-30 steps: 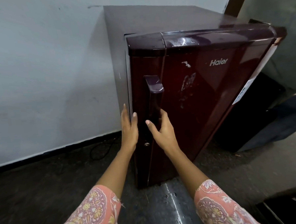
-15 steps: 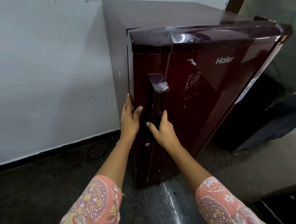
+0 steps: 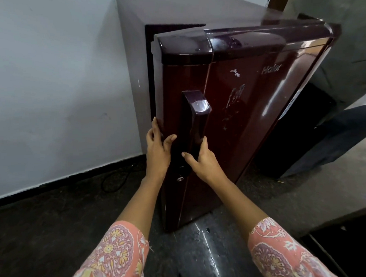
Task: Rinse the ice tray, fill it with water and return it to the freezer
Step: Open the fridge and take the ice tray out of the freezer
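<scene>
Two hands are shown at the opening edge of a small maroon fridge (image 3: 171,14), which stands on the floor (image 3: 55,219) directly ahead of them.

Compared with the frame half a second earlier, the door (image 3: 251,117) has been swung away from the cabinet. A dark gap, previously only a sliver at the top corner, is now seen running up from the left hand (image 3: 157,149) and across the top left corner. That hand, earlier laid against the edge with the fingers nearly straight, is now hooked round the free edge of the door, with the fingers curled behind it and the thumb pressed on the front face. The right hand (image 3: 202,161) is kept on the lower part of the handle (image 3: 196,120), with the fingers wrapped round it from the right and the thumb laid on its left side.

The fridge is set upright, its long axis vertical. The front of the door is turned towards the viewer and slightly rightwards, and the hinge side lies well to the right of the right hand. The handle is likewise vertical, parallel to the free edge, and rises above the right hand.

A round lock (image 3: 180,179) is seen just below the hands, between the wrists. A pale wall (image 3: 58,81) lies to the left of the left hand, and a dark cable (image 3: 114,180) lies at its foot. Both forearms emerge from patterned pink sleeves (image 3: 112,254).
</scene>
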The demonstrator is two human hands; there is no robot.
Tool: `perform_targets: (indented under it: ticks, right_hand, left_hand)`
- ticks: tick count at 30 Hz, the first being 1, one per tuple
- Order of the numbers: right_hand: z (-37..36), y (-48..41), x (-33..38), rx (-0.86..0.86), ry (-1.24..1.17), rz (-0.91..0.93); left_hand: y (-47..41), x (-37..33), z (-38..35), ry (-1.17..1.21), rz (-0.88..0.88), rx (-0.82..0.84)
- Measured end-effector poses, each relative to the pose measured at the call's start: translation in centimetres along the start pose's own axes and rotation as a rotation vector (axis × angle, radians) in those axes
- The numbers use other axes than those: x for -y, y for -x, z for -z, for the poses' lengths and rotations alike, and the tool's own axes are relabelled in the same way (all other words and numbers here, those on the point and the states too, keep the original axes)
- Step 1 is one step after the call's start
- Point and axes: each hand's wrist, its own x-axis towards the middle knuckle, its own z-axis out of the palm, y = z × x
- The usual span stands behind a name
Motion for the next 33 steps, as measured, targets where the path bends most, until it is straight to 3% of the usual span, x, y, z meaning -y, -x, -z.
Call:
perform_targets:
  ticks: [7,13,21,33]
  right_hand:
    - [3.1,4.7,-1.5,0.059,0.018,-0.009]
    - [6.1,9.7,-3.6,0.012,0.007,0.013]
    - [11.0,15.9,-7.4,-0.093,-0.059,0.051]
    - [18.7,23.5,-13.1,-0.312,-0.105,0.004]
  left_hand:
    - [5.7,-2.2,-1.2,-0.041,0.005,-0.056]
    - [11.8,-4.5,-3.7,-0.020,0.031,-0.096]
    - [19.2,-7.2,-8.3,-0.164,0.092,-0.143]
    - [26.9,-8.3,-17.9,-0.209,-0.226,-0.141]
